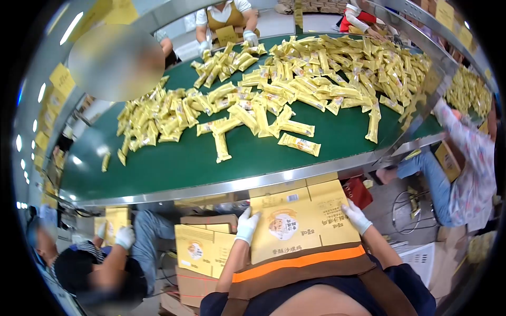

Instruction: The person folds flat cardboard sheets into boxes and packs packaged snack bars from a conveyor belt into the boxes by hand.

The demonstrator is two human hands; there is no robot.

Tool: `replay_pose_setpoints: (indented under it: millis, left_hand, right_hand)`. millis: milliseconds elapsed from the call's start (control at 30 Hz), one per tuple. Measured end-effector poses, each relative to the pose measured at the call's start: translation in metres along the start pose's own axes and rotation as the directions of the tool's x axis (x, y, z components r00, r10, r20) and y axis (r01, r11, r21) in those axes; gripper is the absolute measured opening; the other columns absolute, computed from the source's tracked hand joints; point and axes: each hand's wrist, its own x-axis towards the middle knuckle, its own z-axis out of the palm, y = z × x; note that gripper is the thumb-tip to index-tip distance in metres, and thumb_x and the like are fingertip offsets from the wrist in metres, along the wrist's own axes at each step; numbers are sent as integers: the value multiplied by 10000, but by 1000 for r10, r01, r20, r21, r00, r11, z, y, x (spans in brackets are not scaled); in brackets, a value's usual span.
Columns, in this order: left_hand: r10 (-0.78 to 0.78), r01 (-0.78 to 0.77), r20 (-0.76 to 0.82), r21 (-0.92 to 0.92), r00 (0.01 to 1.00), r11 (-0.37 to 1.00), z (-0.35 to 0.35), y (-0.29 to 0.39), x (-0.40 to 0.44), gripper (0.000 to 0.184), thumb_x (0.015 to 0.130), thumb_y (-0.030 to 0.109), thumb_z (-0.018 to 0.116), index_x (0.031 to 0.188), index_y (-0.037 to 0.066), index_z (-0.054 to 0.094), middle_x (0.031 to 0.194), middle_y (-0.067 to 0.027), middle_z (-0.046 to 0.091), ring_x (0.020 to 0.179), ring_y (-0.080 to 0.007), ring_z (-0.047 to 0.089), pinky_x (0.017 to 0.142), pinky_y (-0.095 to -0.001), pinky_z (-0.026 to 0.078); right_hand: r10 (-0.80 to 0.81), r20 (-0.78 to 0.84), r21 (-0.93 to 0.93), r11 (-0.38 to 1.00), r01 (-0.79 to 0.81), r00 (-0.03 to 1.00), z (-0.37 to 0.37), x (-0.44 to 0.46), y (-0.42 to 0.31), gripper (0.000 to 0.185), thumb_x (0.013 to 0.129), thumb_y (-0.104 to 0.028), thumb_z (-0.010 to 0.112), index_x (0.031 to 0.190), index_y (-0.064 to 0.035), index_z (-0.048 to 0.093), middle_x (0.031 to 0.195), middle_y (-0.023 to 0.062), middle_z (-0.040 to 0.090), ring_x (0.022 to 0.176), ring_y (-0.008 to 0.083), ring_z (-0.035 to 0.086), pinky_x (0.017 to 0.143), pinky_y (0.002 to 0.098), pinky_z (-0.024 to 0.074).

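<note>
A yellow printed cardboard box (303, 224) lies in front of my body, its top flaps toward the conveyor. It bears a round picture, dark lettering and a barcode. My left hand (246, 225), in a white glove, grips the box's left side with the thumb over its front. On the opposite side, my right hand (357, 217), gloved too, holds the right edge; its fingers are partly hidden behind the cardboard. Just beyond the box runs the metal rim (232, 185) of a green conveyor belt (174, 166).
Many yellow wrapped packets (316, 87) are heaped on the belt. More yellow cartons (203, 250) stand at my left. Co-workers sit on both sides, one with a gloved hand (125, 237) at a box. Another person (226, 23) stands across the belt.
</note>
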Motion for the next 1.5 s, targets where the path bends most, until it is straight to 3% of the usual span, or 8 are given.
replay_pose_setpoints:
  millis: [167, 400, 500, 633, 1000, 1200, 1300, 1500]
  left_hand:
    - [177, -145, 254, -137, 951, 980, -16, -3, -1, 559, 893, 209, 615, 1362, -73, 497, 1283, -170, 600, 1189, -240, 549, 1041, -320, 394]
    - [361, -409, -192, -428, 913, 806, -16, 80, -68, 802, 891, 159, 666, 1522, -12, 200, 1437, -151, 461, 1270, -251, 502, 1079, -370, 386]
    - [397, -286, 196, -428, 897, 857, -51, 116, -83, 568, 869, 92, 663, 1381, -22, 444, 1279, -119, 602, 1165, -232, 582, 1015, -369, 456]
    - [408, -280, 347, -364, 844, 889, -51, 136, -81, 508, 863, 110, 676, 1326, -16, 510, 1270, -109, 611, 1167, -239, 582, 1016, -370, 443]
    - [445, -353, 271, -326, 854, 877, -26, 131, -69, 637, 858, 239, 718, 1362, -26, 430, 1307, -147, 569, 1171, -278, 582, 980, -408, 482]
    - [560, -435, 186, -455, 807, 778, 3, 154, -76, 875, 864, 401, 701, 1519, 72, 224, 1493, -125, 372, 1358, -278, 381, 1134, -446, 305]
    - [684, -557, 101, -503, 722, 661, 29, 185, -94, 998, 855, 636, 598, 1563, 118, 124, 1574, -138, 236, 1434, -316, 257, 1177, -489, 211]
    - [756, -82, 491, -813, 434, 576, 16, 202, -80, 974, 846, 804, 372, 1475, 61, 376, 1460, -201, 432, 1356, -353, 386, 1137, -490, 279]
  right_hand:
    - [-12, -8, -210, 978, 10, 1000, 11, -31, -50, 579, 950, -186, 566, 1449, 11, 349, 1400, 147, 500, 1256, 234, 489, 1051, 337, 384]
    - [-241, 224, 270, 946, 177, 944, 7, -85, -137, 559, 883, -132, 617, 1383, 40, 438, 1298, 141, 572, 1196, 230, 533, 1045, 354, 393]
    - [-634, 66, -581, 603, 547, 770, 1, -78, -154, 633, 825, -178, 671, 1383, 6, 435, 1444, 229, 438, 1310, 339, 461, 1070, 399, 386]
    - [-962, -8, -830, 158, 534, 273, 9, -97, -257, 690, 746, -260, 751, 1342, -35, 485, 1434, 204, 436, 1335, 371, 419, 1089, 490, 350]
    - [-936, 290, -866, -168, 472, 199, 35, -79, -246, 252, 787, -201, 653, 1012, -89, 638, 1035, 50, 614, 1005, 238, 587, 962, 436, 434]
    - [-853, 40, -499, 434, 750, 520, 46, -52, -272, 178, 834, -210, 679, 733, -79, 613, 676, 94, 598, 643, 282, 581, 631, 394, 438]
    - [-720, 583, -23, 450, 893, 377, 80, -51, -291, 253, 868, -231, 666, 680, -73, 603, 606, 117, 565, 596, 305, 570, 558, 392, 423]
    - [-138, 894, -399, 187, 898, 426, 65, -15, -260, 314, 856, -384, 581, 753, -97, 654, 704, 127, 655, 700, 363, 629, 651, 451, 490]
